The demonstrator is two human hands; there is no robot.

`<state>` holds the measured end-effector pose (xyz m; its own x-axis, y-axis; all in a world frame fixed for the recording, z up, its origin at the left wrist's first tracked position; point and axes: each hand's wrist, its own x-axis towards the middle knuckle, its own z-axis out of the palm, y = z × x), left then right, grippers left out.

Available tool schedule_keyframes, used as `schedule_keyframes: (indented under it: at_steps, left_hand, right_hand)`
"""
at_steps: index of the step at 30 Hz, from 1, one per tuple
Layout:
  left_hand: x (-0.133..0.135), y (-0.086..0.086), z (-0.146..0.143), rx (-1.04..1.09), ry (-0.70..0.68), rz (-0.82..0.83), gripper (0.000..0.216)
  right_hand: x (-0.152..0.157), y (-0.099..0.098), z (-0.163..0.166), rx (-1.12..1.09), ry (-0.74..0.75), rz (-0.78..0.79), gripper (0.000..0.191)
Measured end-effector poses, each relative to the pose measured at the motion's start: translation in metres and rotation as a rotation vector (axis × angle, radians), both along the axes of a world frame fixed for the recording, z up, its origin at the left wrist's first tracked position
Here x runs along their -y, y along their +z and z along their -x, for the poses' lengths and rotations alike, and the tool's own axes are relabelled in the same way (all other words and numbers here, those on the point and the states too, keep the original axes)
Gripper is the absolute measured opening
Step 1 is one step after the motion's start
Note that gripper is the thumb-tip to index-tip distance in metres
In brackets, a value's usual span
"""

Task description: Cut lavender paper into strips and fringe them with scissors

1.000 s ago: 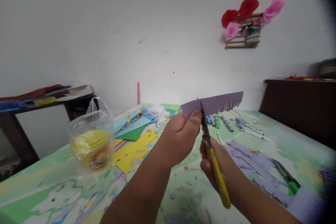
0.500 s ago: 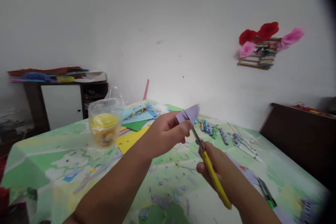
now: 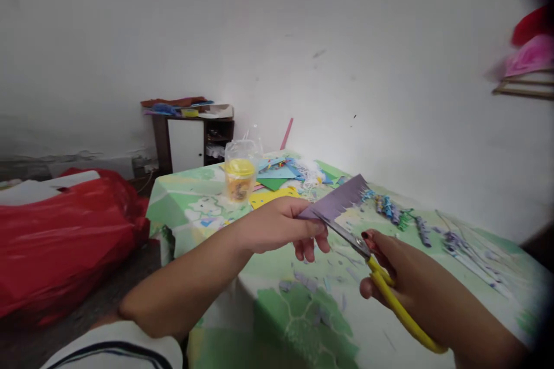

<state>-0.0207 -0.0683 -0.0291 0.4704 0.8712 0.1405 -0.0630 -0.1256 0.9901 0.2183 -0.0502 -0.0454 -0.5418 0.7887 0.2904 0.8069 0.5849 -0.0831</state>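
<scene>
My left hand (image 3: 283,225) pinches a strip of purple paper (image 3: 340,200) with a fringed far edge, held above the table. My right hand (image 3: 398,262) is wrapped round the yellow handles of a pair of scissors (image 3: 381,285). The scissor blades reach up to the near edge of the purple paper, close to my left fingers. Both hands hover over the near corner of a table (image 3: 303,311) covered in a green patterned cloth.
A bagged yellow-lidded tub (image 3: 239,176) and coloured paper sheets (image 3: 277,181) lie at the table's far end. Rolled paper pieces (image 3: 389,207) and scraps lie to the right. A red bag (image 3: 64,230) sits on the floor left; a small cabinet (image 3: 186,138) stands by the wall.
My head has turned left, so the wall flowers slid to the right edge and the red bag came into view. The paper and scissors have dropped lower and tilted flatter.
</scene>
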Motion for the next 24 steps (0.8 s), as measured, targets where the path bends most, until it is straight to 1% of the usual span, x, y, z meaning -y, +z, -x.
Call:
schedule_keyframes:
  at_steps: [4,6,8,11,14,17,22,24]
  left_hand:
    - [0.016,0.005,0.003,-0.096,0.088,0.003,0.012]
    - [0.02,0.01,0.002,-0.13,0.096,-0.013,0.013]
    - [0.022,0.016,0.0,-0.148,0.087,-0.039,0.014]
    - [0.024,0.026,-0.005,-0.176,0.04,-0.091,0.019]
    - [0.025,0.035,-0.01,-0.2,-0.031,-0.126,0.023]
    - [0.027,0.04,-0.016,-0.198,-0.076,-0.152,0.022]
    - [0.027,0.044,-0.022,-0.214,-0.117,-0.193,0.024]
    - [0.028,0.046,-0.022,-0.238,-0.126,-0.203,0.025]
  right_hand:
    - [0.012,0.006,0.003,0.022,0.029,0.072,0.021]
    - [0.02,0.012,0.001,0.011,0.028,0.086,0.021]
    - [0.028,0.018,-0.004,-0.001,-0.006,0.063,0.028]
    - [0.04,0.026,-0.016,-0.021,-0.069,0.004,0.044]
    - [0.054,0.028,-0.029,-0.043,-0.087,-0.028,0.051]
    - [0.07,0.03,-0.03,-0.072,-0.127,-0.032,0.055]
    - [0.094,0.04,-0.02,-0.099,-0.23,0.046,0.053]
    - [0.101,0.043,-0.018,-0.112,-0.234,0.073,0.051]
